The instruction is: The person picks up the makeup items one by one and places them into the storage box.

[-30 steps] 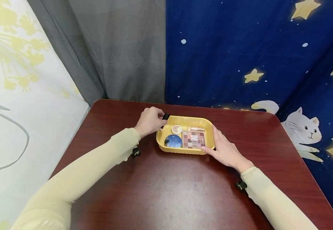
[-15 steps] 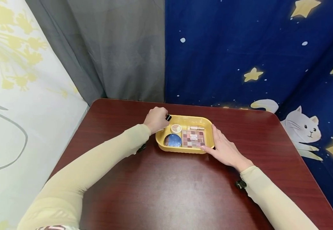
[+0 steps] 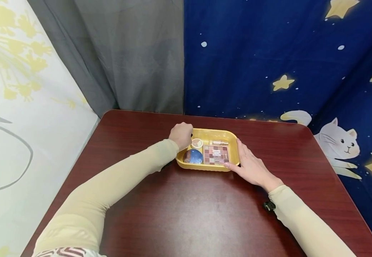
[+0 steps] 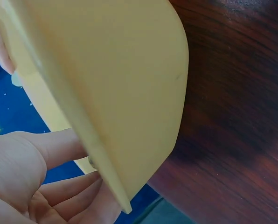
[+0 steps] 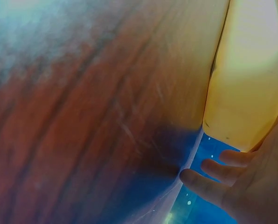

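A yellow tray (image 3: 209, 167) sits on the table. Inside lie an eyeshadow palette (image 3: 216, 157), a round blue shiny compact (image 3: 193, 156), a small round pot with a three-part lid (image 3: 197, 143) and a slim clear-and-pink tube (image 3: 218, 142). Over the tray's left end, my left hand (image 3: 181, 136) has curled fingers holding a small item with a black end (image 3: 191, 135), mostly hidden behind the hand. My right hand (image 3: 251, 166) rests against the tray's right end, fingers nearly straight along it and thumb at the near rim. In the right wrist view, the right fingers (image 5: 223, 170) extend beside the yellow wall.
The dark red wooden table (image 3: 192, 210) spreads out in front of the tray. Behind its far edge hang a grey curtain (image 3: 140, 57) and a blue starry curtain (image 3: 253, 60). A white patterned sheet (image 3: 28, 142) borders the left side.
My left hand has moved right and turned over the tray's left end, so the black-ended item is now mostly covered. The right hand and the tray have stayed in place.
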`<state>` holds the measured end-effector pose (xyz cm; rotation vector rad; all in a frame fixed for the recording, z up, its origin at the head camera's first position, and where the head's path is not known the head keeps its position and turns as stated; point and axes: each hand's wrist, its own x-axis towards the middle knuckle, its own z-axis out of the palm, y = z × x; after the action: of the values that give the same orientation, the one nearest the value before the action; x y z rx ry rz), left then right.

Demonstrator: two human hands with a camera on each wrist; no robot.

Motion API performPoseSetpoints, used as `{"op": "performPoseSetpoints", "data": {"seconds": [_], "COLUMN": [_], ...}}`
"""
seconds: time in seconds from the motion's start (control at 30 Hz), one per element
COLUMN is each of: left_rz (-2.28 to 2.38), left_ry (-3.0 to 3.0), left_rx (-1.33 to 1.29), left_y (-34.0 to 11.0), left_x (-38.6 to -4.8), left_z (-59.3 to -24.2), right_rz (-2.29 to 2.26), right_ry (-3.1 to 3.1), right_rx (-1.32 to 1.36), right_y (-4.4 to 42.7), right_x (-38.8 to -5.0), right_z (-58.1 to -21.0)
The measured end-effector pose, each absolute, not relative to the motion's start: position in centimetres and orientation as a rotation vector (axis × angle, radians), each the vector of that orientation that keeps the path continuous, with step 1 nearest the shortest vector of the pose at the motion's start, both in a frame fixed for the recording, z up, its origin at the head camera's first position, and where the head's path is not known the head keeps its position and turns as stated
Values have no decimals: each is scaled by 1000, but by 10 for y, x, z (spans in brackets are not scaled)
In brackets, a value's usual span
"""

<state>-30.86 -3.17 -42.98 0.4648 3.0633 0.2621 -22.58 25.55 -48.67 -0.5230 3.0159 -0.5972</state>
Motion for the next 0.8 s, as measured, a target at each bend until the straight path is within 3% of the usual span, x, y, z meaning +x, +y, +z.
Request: {"op": "performPoseSetpoints", "data": {"seconds": [0.8], "left_rz": [66], "left_ry": [3014], "left_rx": [400], "left_y": [-17], "left_x": [-312], "left_z": [-445], "right_rz": [-613], "right_ry": [3030], "right_rx": [-516], "right_y": [256], "right_x": [-225], "right_z": [-488]}}
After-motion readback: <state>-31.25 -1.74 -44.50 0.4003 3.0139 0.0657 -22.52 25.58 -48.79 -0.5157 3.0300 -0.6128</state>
